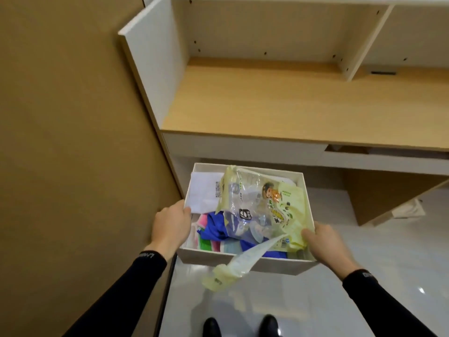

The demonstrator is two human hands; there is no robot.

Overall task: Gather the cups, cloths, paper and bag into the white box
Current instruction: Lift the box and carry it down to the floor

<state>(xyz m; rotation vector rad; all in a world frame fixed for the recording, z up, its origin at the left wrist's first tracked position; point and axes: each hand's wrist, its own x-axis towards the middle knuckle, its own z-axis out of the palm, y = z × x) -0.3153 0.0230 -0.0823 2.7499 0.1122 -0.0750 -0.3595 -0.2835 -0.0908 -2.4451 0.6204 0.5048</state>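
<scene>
Fingers [187, 211] of the left hand [170, 227] hook over the left rim of the white box [243, 260], thumb side on the outer wall, clamped on it. Right hand [328, 242] grips the right rim near the front corner; its fingertips also press the edge of the yellow-green plastic bag [264, 205] there. Both sleeves black.

Box is held off the floor, in front of the desk [279, 105] and below its top edge, tilted slightly toward the camera. Bag lies on top of the contents, crumpled, partly clear, printed label up; one twisted tail of it hangs out over the front wall. Under it: blue cloth [213, 227] mid-box, a pink/green striped cloth [202, 239] at the front left, white paper [204, 193] with a printed code in the back left corner. Can't tell whether cups are in there, bag covers that part.

Desk top is bare wood, white shelf unit [267, 27] above it. Brown panel [73, 117] runs along the left. Glossy pale floor [315, 307] below, two black shoes [240, 327] at the bottom edge.
</scene>
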